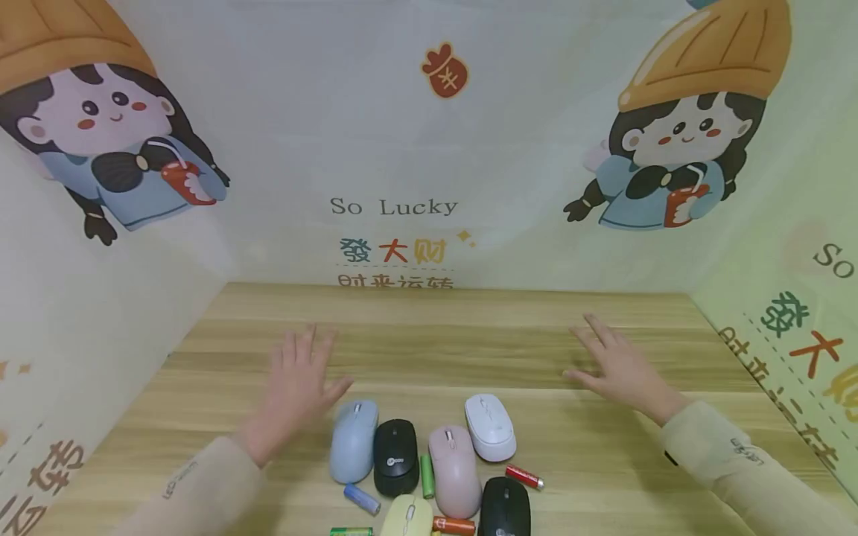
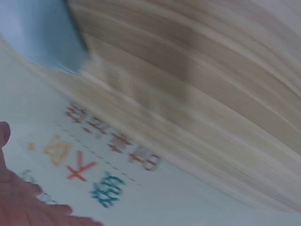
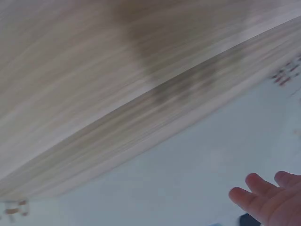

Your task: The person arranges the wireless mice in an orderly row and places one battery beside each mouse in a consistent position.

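Observation:
My left hand (image 1: pixel 298 391) is held over the table with its fingers spread, just left of a blue mouse (image 1: pixel 354 442). On the far side, my right hand (image 1: pixel 620 372) also has spread fingers and nothing in its grasp. Between the hands lie a black mouse (image 1: pixel 396 457), a pink mouse (image 1: pixel 455 472), a white mouse (image 1: pixel 491 427), a yellow mouse (image 1: pixel 407 517) and a second black mouse (image 1: pixel 506 508). Among them are a green battery (image 1: pixel 427 476), a blue battery (image 1: pixel 362 499), a red battery (image 1: pixel 525 477) and an orange battery (image 1: pixel 453 525).
The wooden table (image 1: pixel 415 342) meets a printed cloth backdrop (image 1: pixel 523 149) at the back and both sides. Another green battery (image 1: pixel 351 531) is cut off by the bottom edge of the head view. The left wrist view is blurred.

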Demonstrator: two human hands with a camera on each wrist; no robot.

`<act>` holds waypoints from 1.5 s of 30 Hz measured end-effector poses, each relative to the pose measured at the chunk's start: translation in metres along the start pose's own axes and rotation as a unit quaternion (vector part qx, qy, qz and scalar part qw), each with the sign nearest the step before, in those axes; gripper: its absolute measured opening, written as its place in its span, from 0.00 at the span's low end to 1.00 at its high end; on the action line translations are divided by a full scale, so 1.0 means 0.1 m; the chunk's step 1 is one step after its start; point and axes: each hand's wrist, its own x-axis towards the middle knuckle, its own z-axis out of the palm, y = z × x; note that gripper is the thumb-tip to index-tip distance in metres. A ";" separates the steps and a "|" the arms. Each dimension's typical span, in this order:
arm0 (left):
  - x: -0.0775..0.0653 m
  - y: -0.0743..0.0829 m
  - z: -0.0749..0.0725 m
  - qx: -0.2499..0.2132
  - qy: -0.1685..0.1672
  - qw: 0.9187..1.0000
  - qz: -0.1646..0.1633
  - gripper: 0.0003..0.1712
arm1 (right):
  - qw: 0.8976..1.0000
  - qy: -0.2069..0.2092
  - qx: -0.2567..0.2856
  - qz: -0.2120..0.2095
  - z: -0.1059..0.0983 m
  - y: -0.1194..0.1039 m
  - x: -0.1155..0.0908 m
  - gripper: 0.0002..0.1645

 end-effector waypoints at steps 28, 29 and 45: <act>-0.70 0.75 0.21 -0.072 -0.157 0.981 0.085 0.36 | 0.951 -0.251 0.099 -0.149 0.50 -1.11 0.18 0.50; -0.70 0.75 0.21 -0.071 -0.156 0.982 0.084 0.35 | 0.949 -0.256 0.107 -0.147 0.50 -1.11 0.18 0.50; -0.68 0.75 0.20 -0.063 -0.191 0.977 0.068 0.37 | 0.954 -0.231 0.115 -0.154 0.51 -1.07 0.30 0.49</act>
